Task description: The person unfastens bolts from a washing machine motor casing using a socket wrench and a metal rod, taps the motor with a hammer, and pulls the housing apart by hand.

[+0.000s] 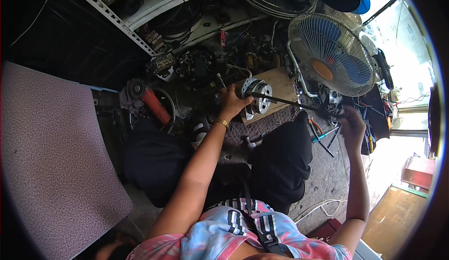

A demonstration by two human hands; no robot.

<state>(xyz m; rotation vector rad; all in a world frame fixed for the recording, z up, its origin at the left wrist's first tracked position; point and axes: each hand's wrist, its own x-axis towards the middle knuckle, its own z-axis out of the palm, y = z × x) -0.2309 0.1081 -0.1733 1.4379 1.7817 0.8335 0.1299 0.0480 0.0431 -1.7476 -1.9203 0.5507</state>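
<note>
A round silver electric motor (260,102) with a slotted casing and a flat metal mounting plate stands at the near edge of a wooden board (286,87). My left hand (232,102) is closed around its left side, thumb pointing toward the casing. A long black cable (292,102) runs straight from the motor to the right, its far end dark and frayed-looking. My right hand (352,128) pinches that end with bent fingers. The exact grip there is blurred. A thin metal shaft (220,80) sticks out beyond my left fingers.
A caged fan with blue blades (332,54) stands close behind on the right. A red angle grinder (154,104) lies left. Orange-handled pliers (316,126) and a T-handled tool (330,142) lie by my right knee. A pinkish panel (61,161) takes up the left side.
</note>
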